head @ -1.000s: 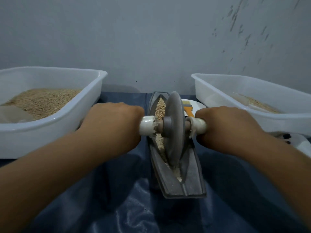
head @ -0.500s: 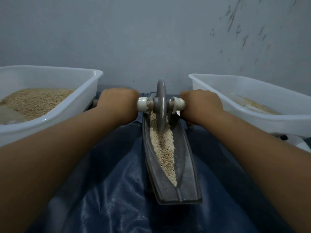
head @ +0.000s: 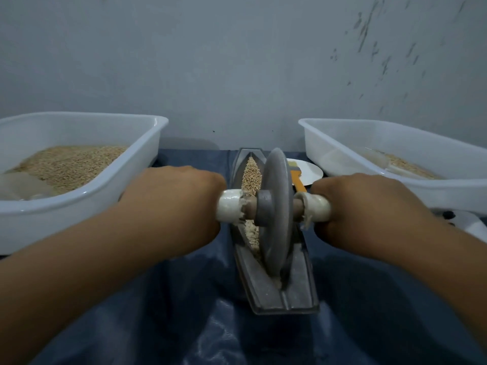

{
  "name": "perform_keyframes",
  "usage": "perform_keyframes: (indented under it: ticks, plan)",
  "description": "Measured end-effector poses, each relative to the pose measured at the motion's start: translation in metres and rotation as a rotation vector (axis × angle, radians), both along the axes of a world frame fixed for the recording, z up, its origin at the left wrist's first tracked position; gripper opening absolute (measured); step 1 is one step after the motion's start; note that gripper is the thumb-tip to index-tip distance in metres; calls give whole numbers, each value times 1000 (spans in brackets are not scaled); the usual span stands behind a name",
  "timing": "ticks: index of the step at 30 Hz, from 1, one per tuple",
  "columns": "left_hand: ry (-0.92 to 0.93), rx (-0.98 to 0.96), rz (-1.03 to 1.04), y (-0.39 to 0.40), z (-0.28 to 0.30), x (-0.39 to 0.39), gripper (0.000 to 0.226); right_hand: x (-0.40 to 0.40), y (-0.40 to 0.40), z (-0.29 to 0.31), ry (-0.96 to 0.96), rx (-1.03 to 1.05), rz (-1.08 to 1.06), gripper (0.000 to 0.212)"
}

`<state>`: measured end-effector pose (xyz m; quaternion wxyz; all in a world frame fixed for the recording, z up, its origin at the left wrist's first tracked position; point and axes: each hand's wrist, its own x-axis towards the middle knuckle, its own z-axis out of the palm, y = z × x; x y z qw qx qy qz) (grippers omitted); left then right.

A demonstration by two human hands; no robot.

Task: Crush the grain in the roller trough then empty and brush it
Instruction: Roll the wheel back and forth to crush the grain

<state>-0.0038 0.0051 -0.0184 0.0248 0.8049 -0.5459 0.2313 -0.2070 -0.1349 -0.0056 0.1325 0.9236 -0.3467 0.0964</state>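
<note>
A grey metal roller trough (head: 300, 291) lies lengthwise in front of me on a dark blue sheet, with pale grain (head: 252, 175) along its groove. A grey roller wheel (head: 276, 212) stands upright in the near half of the groove on a cross axle with white-wrapped handles. My left hand (head: 171, 204) grips the left handle (head: 228, 208). My right hand (head: 369, 206) grips the right handle (head: 317, 209). A brush with an orange handle (head: 297, 181) lies behind the wheel, mostly hidden.
A white tub (head: 110, 191) holding grain stands at the left. Another white tub (head: 411, 191) with a little grain stands at the right. A white plate (head: 308, 171) sits between the trough and the right tub. A grey wall rises close behind.
Both hands have pulled the roller wheel back from the trough's far end to its near half, uncovering grain at the far end.
</note>
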Motion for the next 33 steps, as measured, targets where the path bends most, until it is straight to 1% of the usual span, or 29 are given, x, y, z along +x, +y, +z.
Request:
perform_keyframes:
  ticks: [3,5,6,8,9,11,15,19,21,23,26,28,30,33]
  plan:
    - [-12,-1,28,-28,-7,16,30,29,-27,-13,-54,8,-16,11]
    - [7,-17,40,-51,-9,30,28,52,-49,-19,-108,-27,-26,8]
    - [13,-29,42,-62,-8,37,23,62,-59,-20,-131,-49,-28,8]
    - [18,-58,46,-80,-6,49,14,80,-77,-19,-164,-64,-12,19]
    - [24,-71,52,-87,-4,53,14,86,-84,-18,-171,-66,1,23]
    - [35,-84,52,-95,-2,59,16,93,-94,-17,-178,-77,15,23]
    - [63,-69,31,-87,-5,56,20,86,-85,-15,-145,-88,42,26]
    - [82,-30,0,-53,-13,37,29,56,-54,-14,-93,-96,50,14]
    - [70,-24,-14,-34,-12,23,31,36,-34,-12,-63,-66,46,12]
    - [51,-11,-21,-17,-9,11,29,16,-16,-8,-33,-38,46,17]
    - [-17,-35,-28,2,-5,2,21,-3,0,-1,-15,-61,38,19]
    - [-35,-39,-20,4,-5,3,20,-2,1,-1,-16,-64,25,20]
    - [-40,-26,3,-6,-6,6,24,10,-8,-6,-12,-42,0,21]
    - [-25,-35,37,-36,-11,21,29,40,-37,-15,-48,-16,-28,10]
